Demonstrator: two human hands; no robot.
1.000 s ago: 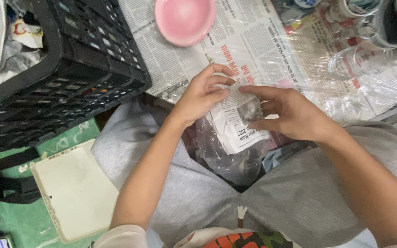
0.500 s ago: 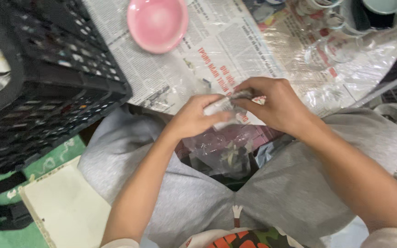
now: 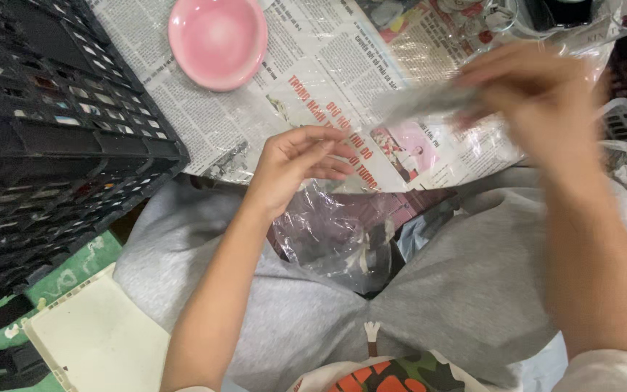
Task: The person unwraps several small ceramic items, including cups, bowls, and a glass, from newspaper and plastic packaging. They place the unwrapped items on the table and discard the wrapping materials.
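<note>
Newspaper-covered floor (image 3: 313, 80) beside black plastic crate (image 3: 45, 138)

Floor spread with newspaper (image 3: 313, 80) — pink bowl (image 3: 218, 40), black crate (image 3: 45, 138)

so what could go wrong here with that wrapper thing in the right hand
1. The right hand holds the crinkled clear wrapper only at one end and is blurred with motion, so it could slip out and land on the newspaper.
2. The left hand is open and holds nothing, so the clear plastic bag in the lap is unsupported and may slide down between the grey trousers.
3. A wide swing might knock the pink bowl.
</note>
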